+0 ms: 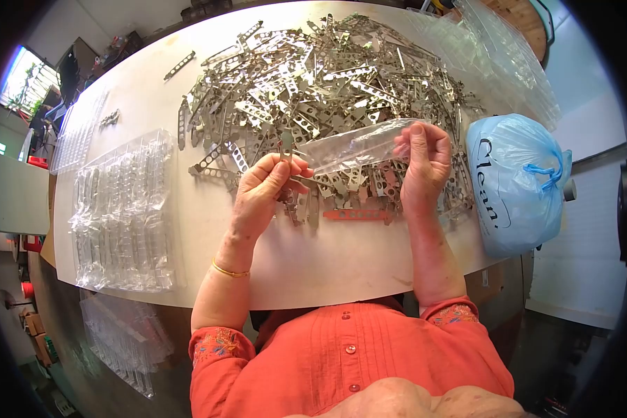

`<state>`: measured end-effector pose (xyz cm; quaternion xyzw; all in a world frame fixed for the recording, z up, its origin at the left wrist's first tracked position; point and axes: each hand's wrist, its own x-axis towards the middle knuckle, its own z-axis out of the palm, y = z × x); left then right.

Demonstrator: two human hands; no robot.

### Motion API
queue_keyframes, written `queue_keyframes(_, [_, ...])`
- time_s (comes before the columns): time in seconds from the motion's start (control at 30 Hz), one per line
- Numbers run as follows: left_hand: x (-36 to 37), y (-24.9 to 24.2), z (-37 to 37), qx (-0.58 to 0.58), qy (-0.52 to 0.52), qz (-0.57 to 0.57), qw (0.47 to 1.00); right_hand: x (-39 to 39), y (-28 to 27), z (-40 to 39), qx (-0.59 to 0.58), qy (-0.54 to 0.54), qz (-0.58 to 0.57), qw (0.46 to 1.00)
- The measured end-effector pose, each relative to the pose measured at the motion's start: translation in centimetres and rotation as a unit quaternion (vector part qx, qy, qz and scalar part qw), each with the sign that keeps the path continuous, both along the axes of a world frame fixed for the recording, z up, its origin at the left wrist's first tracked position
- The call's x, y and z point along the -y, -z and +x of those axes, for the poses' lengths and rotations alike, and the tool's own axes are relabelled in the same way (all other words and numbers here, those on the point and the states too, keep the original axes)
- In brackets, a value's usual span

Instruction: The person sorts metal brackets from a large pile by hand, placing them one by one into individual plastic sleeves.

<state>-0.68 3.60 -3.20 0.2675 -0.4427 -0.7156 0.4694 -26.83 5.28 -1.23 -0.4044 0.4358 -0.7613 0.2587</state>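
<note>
My left hand (261,188) is closed, with a perforated metal strip (287,145) pinched upright between thumb and fingers. A narrow clear plastic sleeve (359,146) stretches between my hands, its left end right at my left fingertips. At its other end, my right hand (426,164) grips the sleeve between thumb and curled fingers. Behind and beneath both hands spreads a large heap of similar metal strips (327,90). An orange-red strip with holes (359,216) lies at the heap's front edge, between my forearms.
To the left, a clear moulded tray (122,209) rests on the white table (313,272), with another tray (80,132) behind it. A knotted blue plastic bag (512,184) sits at the right edge. Clear plastic sheets (494,63) cover the back right corner.
</note>
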Motion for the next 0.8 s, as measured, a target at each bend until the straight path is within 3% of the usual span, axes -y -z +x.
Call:
queue_keyframes(0.57, [-0.06, -0.34, 0.19, 0.037, -0.005, -0.010, 0.999, -0.38, 0.13, 0.74, -0.012, -0.041, 0.023, 0.999])
queue_keyframes(0.8, [-0.33, -0.57, 0.25, 0.097, -0.021, -0.046, 0.994, -0.71, -0.14, 0.88, 0.005, -0.125, 0.063, 0.990])
